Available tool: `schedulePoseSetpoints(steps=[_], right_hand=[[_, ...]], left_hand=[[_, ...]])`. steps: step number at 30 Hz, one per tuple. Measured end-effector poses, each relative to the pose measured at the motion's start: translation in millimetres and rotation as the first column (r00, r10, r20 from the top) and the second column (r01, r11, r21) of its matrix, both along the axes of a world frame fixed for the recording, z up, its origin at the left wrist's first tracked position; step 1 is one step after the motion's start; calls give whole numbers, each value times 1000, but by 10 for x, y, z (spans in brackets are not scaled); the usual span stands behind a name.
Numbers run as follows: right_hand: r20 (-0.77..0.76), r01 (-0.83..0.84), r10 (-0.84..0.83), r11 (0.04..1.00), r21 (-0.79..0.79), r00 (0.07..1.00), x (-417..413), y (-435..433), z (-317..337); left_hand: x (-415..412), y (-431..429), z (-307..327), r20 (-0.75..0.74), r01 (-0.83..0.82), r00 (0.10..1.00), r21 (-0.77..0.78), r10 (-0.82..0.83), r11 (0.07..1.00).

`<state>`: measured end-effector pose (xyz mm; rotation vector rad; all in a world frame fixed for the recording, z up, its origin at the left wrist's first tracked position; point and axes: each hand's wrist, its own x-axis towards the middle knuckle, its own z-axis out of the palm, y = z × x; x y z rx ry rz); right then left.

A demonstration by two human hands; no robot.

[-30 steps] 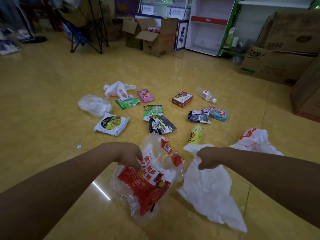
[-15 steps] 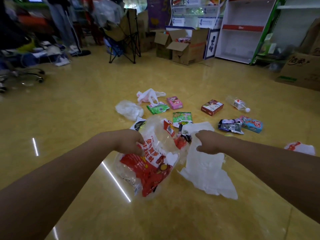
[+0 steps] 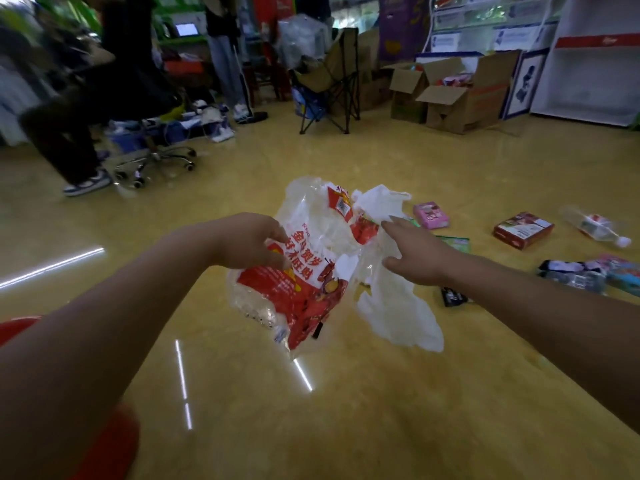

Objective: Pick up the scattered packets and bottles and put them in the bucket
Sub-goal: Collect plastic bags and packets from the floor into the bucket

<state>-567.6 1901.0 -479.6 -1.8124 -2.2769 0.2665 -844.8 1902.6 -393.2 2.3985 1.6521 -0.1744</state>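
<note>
Hands out over the yellow floor [image 3: 346, 427]: left hand [image 3: 249, 242] has its fingers curled, pinching the red-printed clear bag [image 3: 304, 282] held off the floor; right hand [image 3: 412, 252] has its fingers straight and spread, touching the white bag [image 3: 398, 306]. Farther off, toward the floor's right edge, lie a pink packet [image 3: 431, 215], a red box [image 3: 523, 230] and a clear bottle [image 3: 595, 228], apart from both hands.

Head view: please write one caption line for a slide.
Left hand grips a red-printed bag; open right hand touches a white bag; a bottle lies on the floor.
</note>
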Motion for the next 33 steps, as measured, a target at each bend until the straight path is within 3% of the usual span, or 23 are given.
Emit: schedulePoseSetpoints(steps=[9, 22, 28, 33], right_hand=[[-71, -173, 178, 982, 74, 981, -921, 286, 414], [-96, -402, 407, 913, 70, 908, -2303, 695, 952], [-163, -519, 539, 841, 151, 826, -3248, 571, 1403], [-362, -607, 644, 762, 227, 673, -4152, 269, 1478]], left_hand=[[-782, -91, 514, -62, -136, 988, 64, 140, 989], [-2208, -335, 952, 20, -379, 926, 32, 378, 925], [-2924, -859, 1274, 38, -534, 845, 97, 533, 840], [-3520, -1436, 1470, 12, -678, 733, 86, 680, 730]])
